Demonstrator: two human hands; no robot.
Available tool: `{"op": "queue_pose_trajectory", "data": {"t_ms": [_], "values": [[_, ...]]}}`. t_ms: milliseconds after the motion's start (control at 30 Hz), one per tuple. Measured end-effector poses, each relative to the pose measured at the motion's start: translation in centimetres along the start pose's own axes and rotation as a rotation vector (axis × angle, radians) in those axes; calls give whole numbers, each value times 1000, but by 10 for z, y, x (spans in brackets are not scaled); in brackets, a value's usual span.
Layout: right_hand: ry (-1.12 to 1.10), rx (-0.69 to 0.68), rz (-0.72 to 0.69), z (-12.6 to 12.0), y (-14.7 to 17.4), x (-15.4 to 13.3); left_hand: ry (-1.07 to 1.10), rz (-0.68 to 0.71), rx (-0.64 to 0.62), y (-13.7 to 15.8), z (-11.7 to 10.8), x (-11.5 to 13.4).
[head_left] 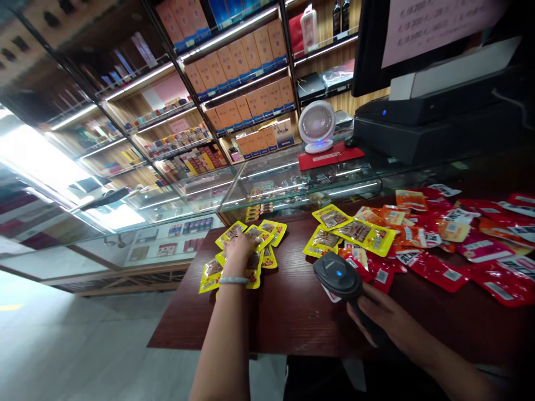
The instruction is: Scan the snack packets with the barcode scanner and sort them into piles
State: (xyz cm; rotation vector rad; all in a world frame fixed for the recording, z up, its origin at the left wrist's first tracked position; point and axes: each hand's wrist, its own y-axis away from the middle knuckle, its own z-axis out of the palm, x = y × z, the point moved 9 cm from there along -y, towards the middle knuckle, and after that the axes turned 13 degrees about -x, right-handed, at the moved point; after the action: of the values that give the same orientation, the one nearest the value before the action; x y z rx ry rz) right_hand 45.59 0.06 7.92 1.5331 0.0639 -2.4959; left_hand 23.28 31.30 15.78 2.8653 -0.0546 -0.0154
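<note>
My left hand reaches down onto a loose pile of yellow snack packets at the left of the dark wooden counter. Its fingers bend over the packets, and the blurred fingertips do not show whether one is pinched. A pale bangle circles that wrist. In my right hand is a black barcode scanner with a lit blue light, my fingers wrapped round its handle. The scanner head points toward the far left, just in front of a second group of yellow packets.
Many red and orange packets spread over the counter's right side. Behind stand a glass display case, a white fan, a red mat and a dark monitor stand. The wooden counter ends near my body.
</note>
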Motion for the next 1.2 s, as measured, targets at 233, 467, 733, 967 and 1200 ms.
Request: {"op": "queue_pose_trajectory", "data": {"t_ms": [233,467,733,967,1200], "values": [[1,43,31,-1,2,-1,26,194,189,-10,-5,14],[4,43,11,-3,3,-4,308,410,227,2,-13,34],[9,13,-107,-7,4,-20,1065,649,-161,41,20,61],[-28,13,-192,-6,-1,-40,1025,677,-151,78,33,89],[-50,39,-172,-12,6,-34,1163,711,-319,88,49,127]]}}
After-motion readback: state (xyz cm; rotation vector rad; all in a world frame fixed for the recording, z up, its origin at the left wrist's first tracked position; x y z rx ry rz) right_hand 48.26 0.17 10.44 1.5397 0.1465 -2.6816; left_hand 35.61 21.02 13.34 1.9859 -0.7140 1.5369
